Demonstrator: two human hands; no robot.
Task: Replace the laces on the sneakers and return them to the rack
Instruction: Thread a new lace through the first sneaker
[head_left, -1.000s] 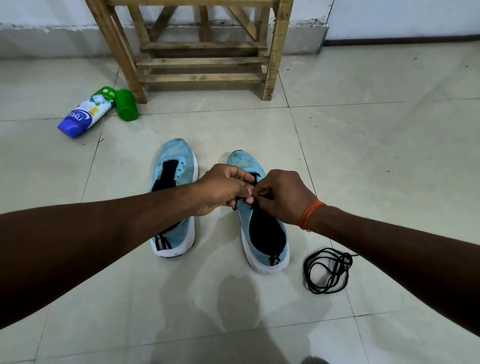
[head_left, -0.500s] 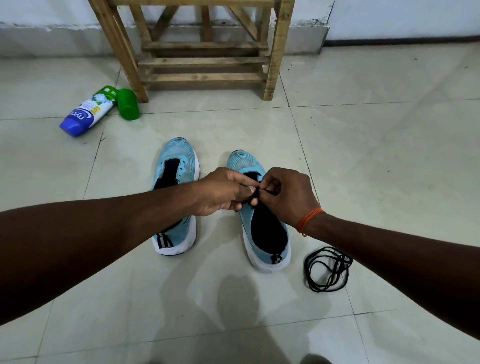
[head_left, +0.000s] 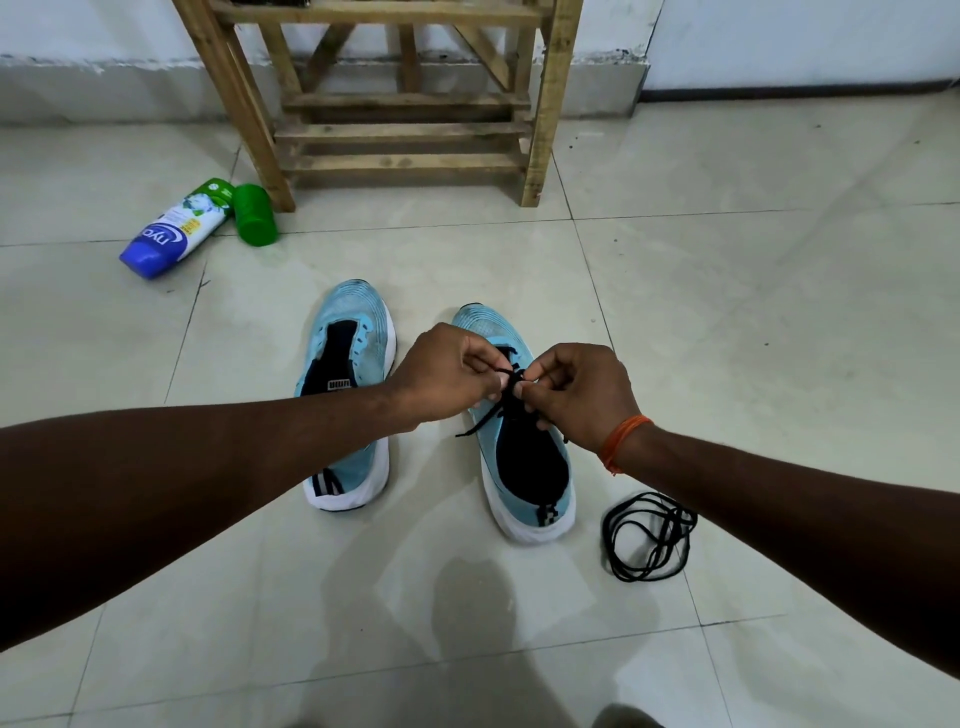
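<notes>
Two hands, left hand (head_left: 447, 382) and right hand (head_left: 582, 395), at frame centre, fingers (head_left: 551, 383) pinching the black lace (head_left: 511, 388) over the right-side sneaker (head_left: 524, 467); other sneaker (head_left: 348, 364) just left on the floor (head_left: 727, 312); rack (head_left: 405, 130) top centre.

- Only 1 view: a wide-angle camera worn on the person's head, looking forward and down at the tiled floor (head_left: 727, 312).
- It sits close above the work: 2 forearms enter from lower left and lower right, and the left hand (head_left: 447, 374) and right hand (head_left: 584, 397) meet at the black lace (head_left: 480, 422) near frame centre.
- The wooden rack (head_left: 405, 130) and the foot of the wall fill the top edge, farther off.
</notes>
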